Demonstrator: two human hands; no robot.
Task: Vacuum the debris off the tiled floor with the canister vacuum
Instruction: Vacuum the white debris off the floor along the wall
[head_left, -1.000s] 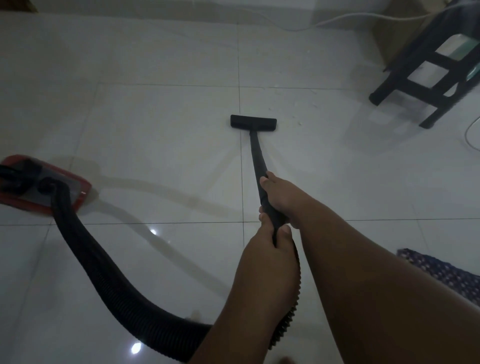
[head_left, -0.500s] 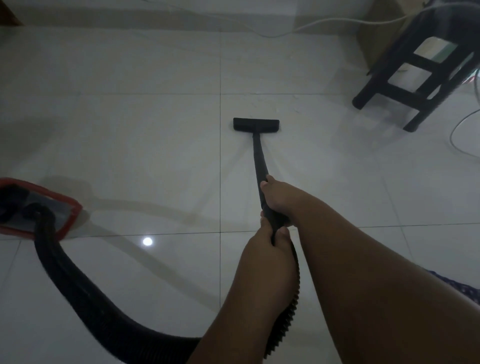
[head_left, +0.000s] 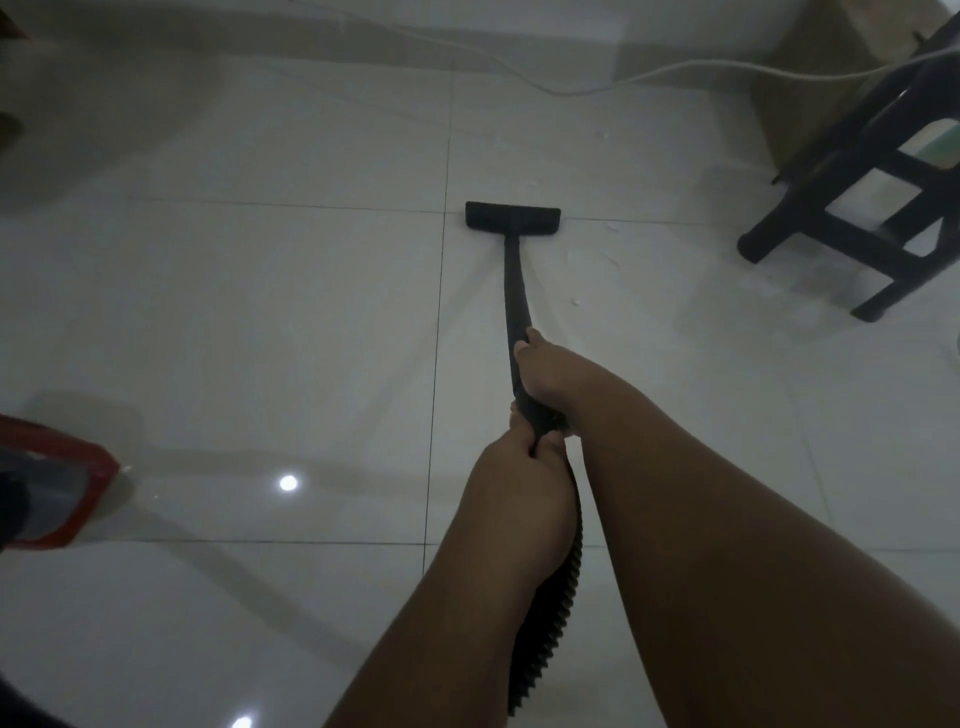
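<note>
- A glossy pale tiled floor (head_left: 260, 312) with thin dark grout lines fills the view from above; bright round spots of light reflect off it.
- A flat, rectangular black floor head (head_left: 513, 217) lies on the tiles, across a grout line, ahead of the person.
- A slim, smooth black wand (head_left: 514, 291) runs from the head back toward the person.
- The right hand (head_left: 550, 371) grips the wand, fingers curled round it.
- The left hand (head_left: 519, 478) sits just behind it, wrapped round the wand's thicker end where the ribbed black hose (head_left: 550, 613) begins; the hose hangs down between the two bare forearms.
- A few small white flecks of debris (head_left: 574, 303) lie on the tiles just right of the wand.
- The red-edged canister (head_left: 78, 467) with a dark grey top sits at the left edge, partly cut off.
- A dark stool (head_left: 872, 208) with straight square legs stands at the upper right.
- A thin white cord (head_left: 675, 70) curves across the far floor toward it.
</note>
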